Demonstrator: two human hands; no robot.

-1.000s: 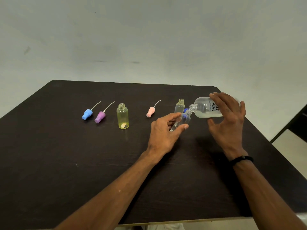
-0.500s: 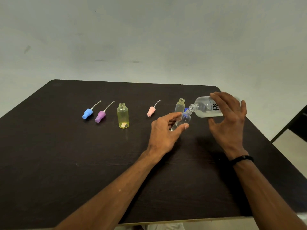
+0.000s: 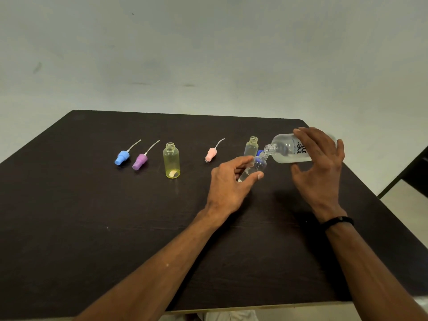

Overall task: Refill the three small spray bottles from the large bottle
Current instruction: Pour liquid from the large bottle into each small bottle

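On the large bottle [image 3: 286, 148], tipped nearly flat above the table's right side, black lettering reads "re·" with a second line cut off by the fingers, and a line of smaller print beside it is too fine to read. The right hand [image 3: 318, 163] holds this clear bottle from above, fingers curled over its body and thumb beneath, its open neck meeting the mouth of a small clear bottle [image 3: 257, 166]. The left hand [image 3: 231, 181] pinches that small bottle, tilted, between thumb and fingers, just above the table. A blue cap [image 3: 260, 152] peeks out behind the two necks. Small bottles number three: the held one, another clear one [image 3: 251, 147] upright just behind it, and a yellow one [image 3: 171, 160] upright further left, all uncapped. Three spray tops with dip tubes lie loose: blue [image 3: 122, 157], purple [image 3: 140, 161] and pink [image 3: 211, 154]. The right wrist wears a black band [image 3: 338, 222]. The dark brown table [image 3: 92, 216] has a faint wood grain and rounded corners; behind it stands a plain pale wall [image 3: 208, 54]
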